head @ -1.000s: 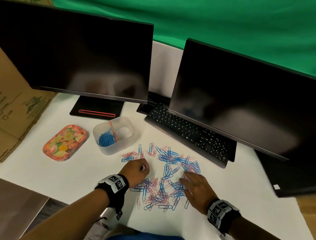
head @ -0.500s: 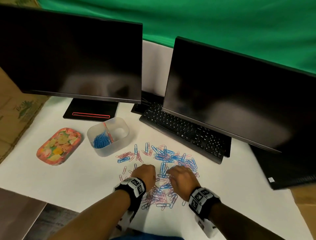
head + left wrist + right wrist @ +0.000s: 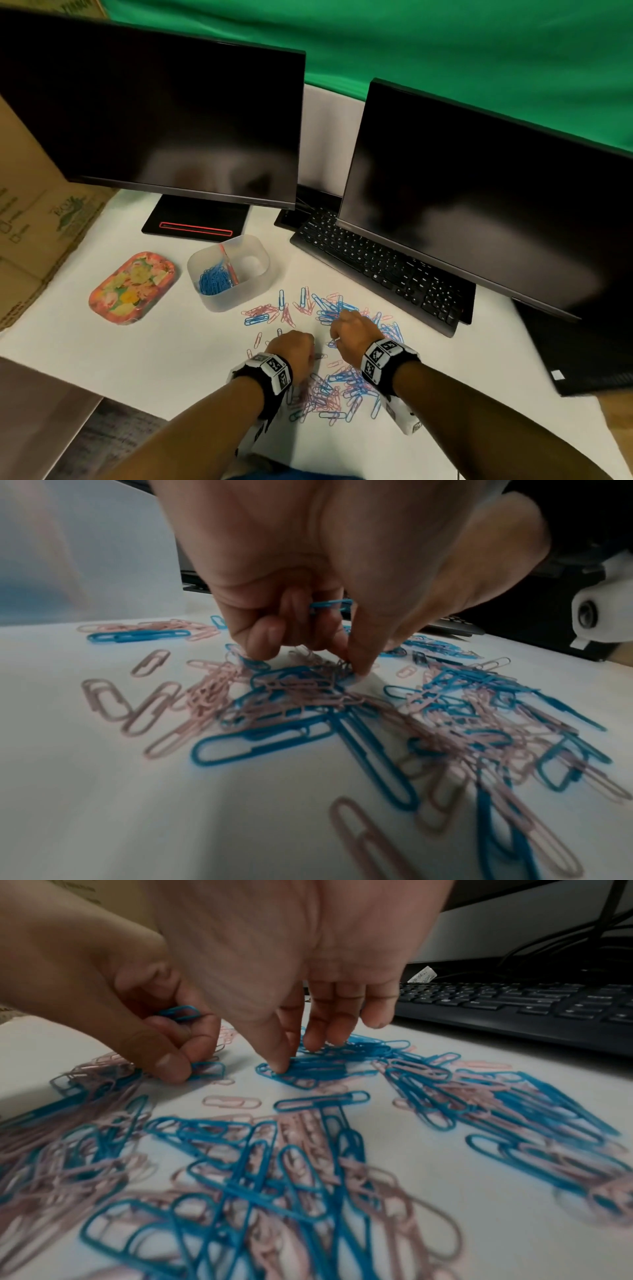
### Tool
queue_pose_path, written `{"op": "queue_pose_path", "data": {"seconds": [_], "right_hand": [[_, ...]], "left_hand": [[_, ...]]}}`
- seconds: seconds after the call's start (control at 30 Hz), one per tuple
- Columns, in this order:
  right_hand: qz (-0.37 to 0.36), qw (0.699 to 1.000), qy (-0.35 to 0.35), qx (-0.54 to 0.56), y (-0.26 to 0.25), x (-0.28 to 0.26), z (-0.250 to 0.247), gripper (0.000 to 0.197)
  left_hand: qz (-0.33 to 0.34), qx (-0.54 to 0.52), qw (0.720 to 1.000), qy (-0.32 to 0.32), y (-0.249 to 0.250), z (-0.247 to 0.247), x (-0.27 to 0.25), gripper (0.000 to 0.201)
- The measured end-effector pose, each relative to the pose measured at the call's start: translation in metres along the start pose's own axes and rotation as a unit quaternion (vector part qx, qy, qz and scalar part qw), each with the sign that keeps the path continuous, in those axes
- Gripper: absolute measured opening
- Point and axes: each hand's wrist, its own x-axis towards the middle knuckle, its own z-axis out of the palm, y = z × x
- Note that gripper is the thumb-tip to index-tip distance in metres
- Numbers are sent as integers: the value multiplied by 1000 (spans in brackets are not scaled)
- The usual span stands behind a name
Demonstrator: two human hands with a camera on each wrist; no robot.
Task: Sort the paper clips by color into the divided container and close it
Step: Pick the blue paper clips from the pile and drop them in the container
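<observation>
Blue and pink paper clips lie mixed and scattered on the white table. My left hand hovers over the pile's left side; its curled fingers hold a few blue clips while the thumb tip touches the pile. My right hand reaches over a blue cluster farther back, thumb and index pinching blue clips against the table. The translucent divided container stands open at the back left, blue clips in its left compartment. Its right compartment looks bare. The floral lid lies to its left.
Two dark monitors stand behind, with a black keyboard under the right one, close to the clips. A cardboard box is at the far left. The table's near edge cuts in at the lower left.
My left hand moved right onto the pile. My right hand lifted from the pile's right side and went forward to the blue cluster. The two hands now work side by side.
</observation>
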Motion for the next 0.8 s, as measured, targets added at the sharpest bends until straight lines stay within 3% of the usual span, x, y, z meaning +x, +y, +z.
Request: {"op": "queue_pose_path", "data": {"seconds": [0.17,0.27,0.33,0.4,0.43,0.53,0.57,0.63,0.73,0.77,0.8], "right_hand": [[-21,1000,-5,7,2,4,-2,19],[5,990,17,140,7,5,-8,18],[60,963,40,260,12,5,-14,15],[121,917,51,377,15,4,-21,14],[137,880,47,451,18,3,-24,15],[162,720,-5,675,23,-2,-34,16],[170,681,-22,711,23,-4,-36,17],[184,647,-52,739,24,-8,-37,22],[224,643,-58,730,24,-10,-34,28],[236,669,-50,703,25,-9,-32,26],[238,725,-31,646,27,-7,-28,24]], "left_hand": [[2,-127,991,52,-8,-6,-1,10],[-4,-208,975,80,-12,-12,0,11],[-18,-281,956,83,-16,-15,3,16],[-36,-339,938,65,-21,-18,6,16],[-45,-375,925,51,-21,-20,8,21],[-70,-464,883,18,-18,-28,9,25],[-82,-501,861,10,-16,-30,9,24],[-108,-594,797,-7,-13,-32,9,23],[-131,-682,719,-36,-9,-29,11,16],[-136,-695,705,-44,-6,-29,11,14],[-138,-697,702,-47,-5,-29,12,12]]}}
